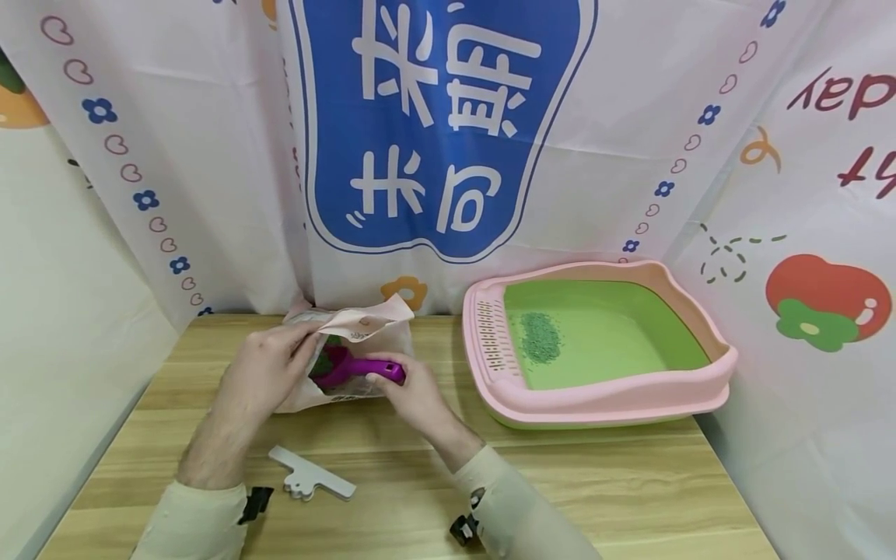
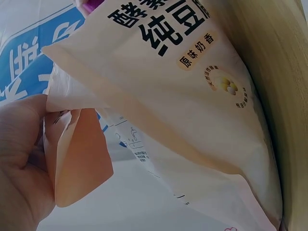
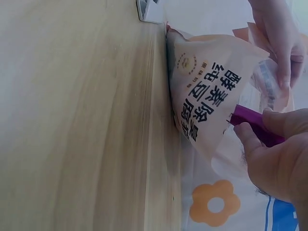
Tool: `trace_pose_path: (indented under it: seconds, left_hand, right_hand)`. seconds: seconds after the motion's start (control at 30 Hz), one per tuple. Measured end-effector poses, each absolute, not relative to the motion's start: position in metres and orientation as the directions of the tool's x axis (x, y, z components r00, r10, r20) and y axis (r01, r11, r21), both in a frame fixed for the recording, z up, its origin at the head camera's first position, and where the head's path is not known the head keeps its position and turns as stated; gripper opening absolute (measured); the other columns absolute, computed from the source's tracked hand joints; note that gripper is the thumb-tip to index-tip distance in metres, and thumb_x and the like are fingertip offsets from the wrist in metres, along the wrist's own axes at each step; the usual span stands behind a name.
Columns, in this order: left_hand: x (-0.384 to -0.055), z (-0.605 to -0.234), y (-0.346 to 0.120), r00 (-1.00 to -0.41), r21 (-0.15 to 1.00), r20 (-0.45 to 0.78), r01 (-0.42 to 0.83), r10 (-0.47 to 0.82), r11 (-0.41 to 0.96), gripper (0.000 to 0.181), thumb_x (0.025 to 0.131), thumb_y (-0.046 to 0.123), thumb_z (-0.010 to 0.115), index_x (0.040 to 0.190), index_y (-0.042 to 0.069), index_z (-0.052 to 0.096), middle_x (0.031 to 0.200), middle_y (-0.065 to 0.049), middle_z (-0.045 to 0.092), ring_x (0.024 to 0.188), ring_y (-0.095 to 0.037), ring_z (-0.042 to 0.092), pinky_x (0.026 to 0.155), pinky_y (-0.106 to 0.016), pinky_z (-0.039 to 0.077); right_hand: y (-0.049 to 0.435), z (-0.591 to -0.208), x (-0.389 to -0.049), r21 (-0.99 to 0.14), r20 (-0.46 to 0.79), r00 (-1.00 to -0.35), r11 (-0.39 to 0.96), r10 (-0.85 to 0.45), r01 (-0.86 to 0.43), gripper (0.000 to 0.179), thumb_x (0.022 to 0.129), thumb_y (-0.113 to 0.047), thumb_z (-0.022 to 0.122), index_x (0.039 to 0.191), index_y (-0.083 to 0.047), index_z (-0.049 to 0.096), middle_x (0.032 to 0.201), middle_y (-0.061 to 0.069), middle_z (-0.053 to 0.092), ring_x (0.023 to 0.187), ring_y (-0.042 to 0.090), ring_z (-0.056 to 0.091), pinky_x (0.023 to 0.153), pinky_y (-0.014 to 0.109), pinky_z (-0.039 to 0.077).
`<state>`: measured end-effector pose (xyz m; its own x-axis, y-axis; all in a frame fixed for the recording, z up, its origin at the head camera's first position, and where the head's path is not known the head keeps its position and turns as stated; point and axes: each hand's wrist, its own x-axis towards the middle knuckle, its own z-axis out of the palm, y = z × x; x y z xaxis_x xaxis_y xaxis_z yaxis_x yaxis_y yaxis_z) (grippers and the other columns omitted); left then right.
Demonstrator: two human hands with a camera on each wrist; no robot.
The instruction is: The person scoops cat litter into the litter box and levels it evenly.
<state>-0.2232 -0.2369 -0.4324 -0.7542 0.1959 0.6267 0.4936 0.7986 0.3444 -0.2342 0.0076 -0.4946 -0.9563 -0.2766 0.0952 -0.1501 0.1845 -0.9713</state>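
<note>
A pale pink bag (image 1: pixel 387 333) with printed lettering lies on the table with its mouth open, green granules visible inside. My left hand (image 1: pixel 262 369) pinches the bag's upper edge; in the left wrist view the fingers of that hand (image 2: pixel 21 159) hold a folded flap. The right hand (image 1: pixel 416 397) grips the handle of a purple scoop (image 1: pixel 364 367), whose head is inside the bag's mouth and partly hidden. In the right wrist view, the bag's printed side (image 3: pixel 202 86) hides the scoop's head.
To the right stands a pink-rimmed green litter box (image 1: pixel 602 404) with a small heap of green granules (image 1: pixel 540 337) inside. A grey-white sealing clip (image 1: pixel 312 474) lies on the wooden table (image 1: pixel 392 498) in front of the bag. A printed curtain (image 1: pixel 448 280) hangs behind.
</note>
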Motion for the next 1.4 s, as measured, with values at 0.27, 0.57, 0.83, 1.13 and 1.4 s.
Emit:
trace_pose_path:
  seconds: [0.27, 0.57, 0.83, 1.13, 1.4]
  left_hand:
    - [-0.223, -0.432, -0.238, -0.756, 0.349, 0.629, 0.484, 0.182, 0.803, 0.024, 0.108, 0.0, 0.081, 0.131, 0.003, 0.087, 0.124, -0.023, 0.089, 0.108, -0.051, 0.088, 0.094, -0.069, 0.072]
    - [-0.223, -0.433, -0.24, -0.753, 0.351, 0.636, 0.479, 0.171, 0.805, 0.023, 0.107, 0.001, 0.082, 0.13, 0.004, 0.087, 0.124, -0.024, 0.089, 0.108, -0.052, 0.088, 0.093, -0.07, 0.071]
    - [-0.223, -0.432, -0.244, -0.735, 0.355, 0.663, 0.475, 0.142, 0.805, 0.024, 0.107, 0.0, 0.082, 0.13, 0.002, 0.087, 0.127, -0.028, 0.086, 0.107, -0.054, 0.087, 0.088, -0.069, 0.072]
    - [-0.222, -0.43, -0.246, -0.77, 0.398, 0.632, 0.417, 0.085, 0.817, 0.025, 0.111, 0.005, 0.079, 0.136, 0.003, 0.086, 0.135, -0.028, 0.084, 0.109, -0.054, 0.087, 0.086, -0.068, 0.072]
    - [-0.223, -0.429, -0.246, -0.773, 0.4, 0.631, 0.401, 0.069, 0.824, 0.024, 0.112, 0.006, 0.079, 0.135, 0.005, 0.087, 0.133, -0.026, 0.085, 0.091, -0.044, 0.088, 0.074, -0.061, 0.071]
  right_hand:
    - [0.026, -0.49, -0.231, -0.97, 0.108, -0.961, 0.185, -0.256, -0.158, 0.033, 0.11, -0.012, 0.082, 0.144, -0.01, 0.083, 0.122, 0.023, 0.083, 0.083, 0.009, 0.065, 0.07, 0.015, 0.055]
    - [0.039, -0.489, -0.234, -0.986, 0.077, -0.964, 0.125, -0.254, -0.112, 0.033, 0.11, -0.011, 0.082, 0.143, -0.007, 0.083, 0.122, 0.023, 0.083, 0.085, 0.009, 0.063, 0.072, 0.017, 0.054]
    - [0.051, -0.487, -0.238, -0.997, 0.043, -0.971, 0.058, -0.237, -0.059, 0.034, 0.11, -0.007, 0.08, 0.144, -0.002, 0.08, 0.127, 0.023, 0.083, 0.091, 0.008, 0.065, 0.076, 0.017, 0.056]
    - [0.061, -0.472, -0.236, -0.996, 0.029, -0.97, 0.078, -0.24, -0.049, 0.036, 0.11, -0.008, 0.081, 0.146, -0.002, 0.079, 0.13, 0.023, 0.083, 0.093, 0.011, 0.065, 0.08, 0.019, 0.056]
    - [0.08, -0.456, -0.239, -0.997, 0.0, -0.963, 0.075, -0.268, -0.021, 0.038, 0.109, -0.005, 0.079, 0.147, -0.004, 0.078, 0.136, 0.019, 0.082, 0.105, 0.015, 0.069, 0.093, 0.027, 0.06]
